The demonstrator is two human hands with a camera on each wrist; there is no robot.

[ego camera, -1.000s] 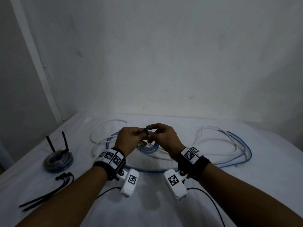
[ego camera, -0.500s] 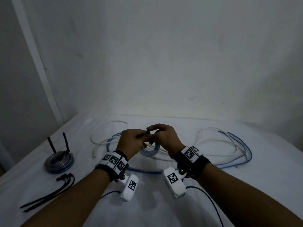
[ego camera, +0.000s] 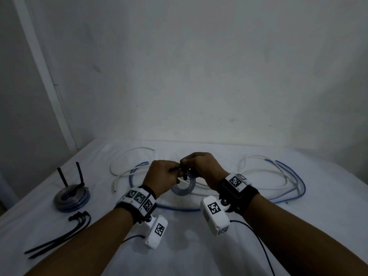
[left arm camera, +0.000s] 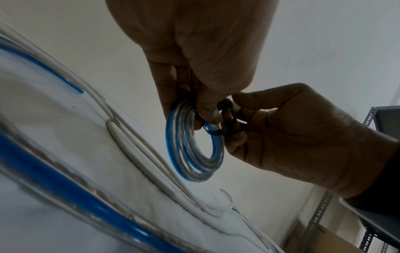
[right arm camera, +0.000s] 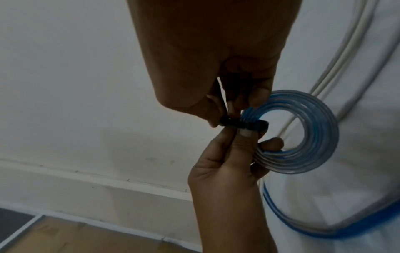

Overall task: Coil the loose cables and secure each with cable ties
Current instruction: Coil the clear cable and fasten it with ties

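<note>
A small coil of clear-and-blue cable (ego camera: 183, 191) hangs just above the white table between my hands. My left hand (ego camera: 175, 174) grips the coil's top edge, its thumb against the black cable tie (right arm camera: 244, 124). The tie is looped around the coil's strands (left arm camera: 194, 142). My right hand (ego camera: 186, 164) pinches the tie's head end from above (left arm camera: 225, 119). In the right wrist view the coil (right arm camera: 303, 133) faces the camera, and the left hand's (right arm camera: 244, 135) index finger passes through its opening. The tie's tail is hidden by fingers.
A bound coil (ego camera: 71, 198) with two tie tails sticking up lies at the far left, with spare black ties (ego camera: 59, 236) in front of it. Loose white and blue cables (ego camera: 278, 176) sprawl behind and to the right of my hands. The wall stands close behind the table.
Both hands stay together on the tie and have sunk slightly towards me. The coil now hangs a little lower beneath them.
</note>
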